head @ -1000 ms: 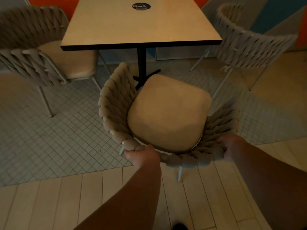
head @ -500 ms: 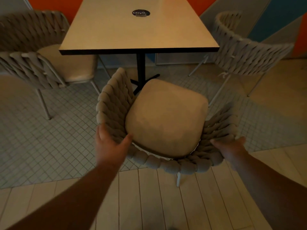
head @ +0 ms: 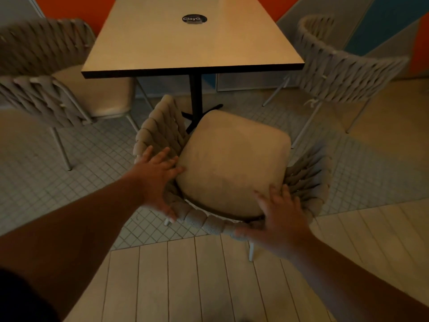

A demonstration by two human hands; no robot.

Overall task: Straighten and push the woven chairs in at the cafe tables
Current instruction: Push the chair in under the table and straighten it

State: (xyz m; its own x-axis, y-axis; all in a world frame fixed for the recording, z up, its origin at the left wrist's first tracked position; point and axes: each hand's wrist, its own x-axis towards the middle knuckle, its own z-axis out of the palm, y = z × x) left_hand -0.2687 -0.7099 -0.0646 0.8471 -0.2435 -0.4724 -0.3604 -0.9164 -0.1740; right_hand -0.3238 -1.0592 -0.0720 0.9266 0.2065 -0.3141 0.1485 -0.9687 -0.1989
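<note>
Both hands are spreading open over the woven chair (head: 232,168), gripping nothing: left hand (head: 155,180) lying on the woven back, right hand (head: 282,219) over the cushion's near edge. The chair is sitting skewed, just short of the table (head: 192,43). Looks like the straightening step; next comes squaring it and pushing it under

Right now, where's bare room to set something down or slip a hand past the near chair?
Free: the tabletop, bare except the round black sticker; the tiled floor between the left chair and near chair; the plank floor in front. Crowded: the near chair's back rim, with left hand and right hand spread open over it.
</note>
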